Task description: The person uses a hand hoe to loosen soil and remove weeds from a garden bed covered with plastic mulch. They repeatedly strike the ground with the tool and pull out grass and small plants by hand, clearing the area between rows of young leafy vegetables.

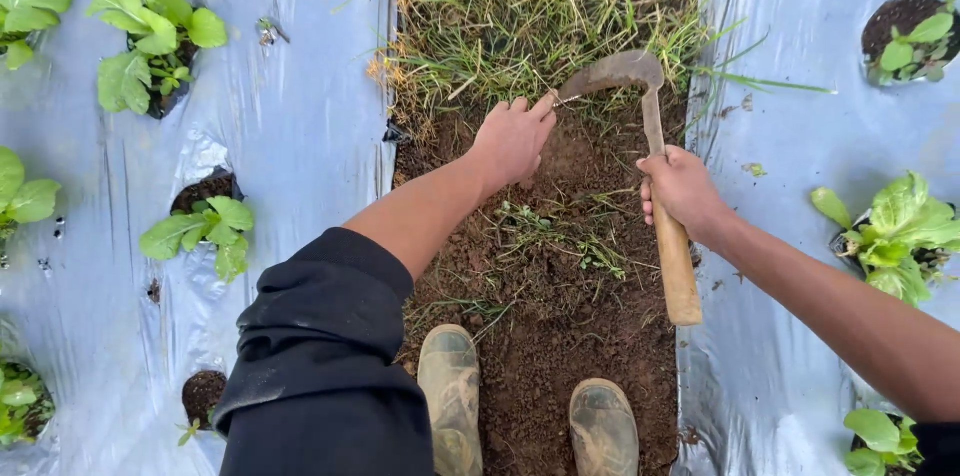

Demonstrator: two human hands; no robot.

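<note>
On the far left, silver-grey plastic mulch sheeting (300, 136) covers a raised bed, and leafy green seedlings (150, 21) grow through round holes cut in it, so only the planting spots are exposed. The left hand (512, 141) reaches forward over the bare furrow of dark brown soil (560, 336), its fingers curled down at the edge of a patch of tangled green and dry grass (540, 16); it appears to press or grip the grass there, though what it closes on cannot be told for sure. Just beside its fingertips lies the rusty curved blade of a wooden-handled sickle (655, 136), tip pointing towards that hand, placed to cut at the grass roots. The right hand (680, 191) is clenched around the handle's middle, the butt end trailing back towards the person. Two muddy rubber boots (450, 391) stand in the furrow below. More sheeting and seedlings lie at the right.
</note>
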